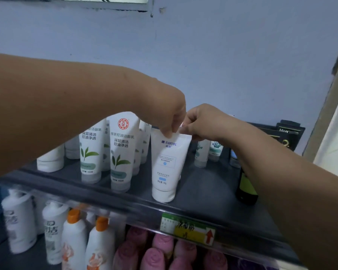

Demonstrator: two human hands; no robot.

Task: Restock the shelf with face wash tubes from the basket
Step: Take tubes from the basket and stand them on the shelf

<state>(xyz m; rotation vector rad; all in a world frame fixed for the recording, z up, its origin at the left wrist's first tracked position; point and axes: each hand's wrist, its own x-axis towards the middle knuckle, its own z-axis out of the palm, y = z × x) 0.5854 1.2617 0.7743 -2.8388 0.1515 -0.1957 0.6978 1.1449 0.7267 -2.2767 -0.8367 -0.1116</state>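
Both hands meet over the top shelf [199, 193], pinching the crimped upper edge of a white face wash tube [167, 166] that stands cap-down near the shelf's front lip. The left hand [171, 115] comes in from 9 o'clock, its grip closed on the tube's top left corner; the right hand [200, 121] comes from 4 o'clock, its grip closed on the top right corner. The tube stands slightly tilted, its cap touching the dark shelf board.

At 9 o'clock from it, just beside, stand two green-leaf tubes [121, 151] with a red round mark, with more of the same kind ranked behind them. Further toward 9 o'clock sits a plain white tube [51, 160], partly hidden by the left forearm. At 1 o'clock, behind the right hand, small tubes with teal print [215, 149] stand near the back. At 3 o'clock a dark bottle with a green label [246, 186] is partly covered by the right forearm, and a black box [289, 135] sits at the back corner.

A price tag [187, 228] with a red arrow hangs on the shelf's front rail. Below it are white bottles with orange caps [100, 240] and pink bottles [160, 250].
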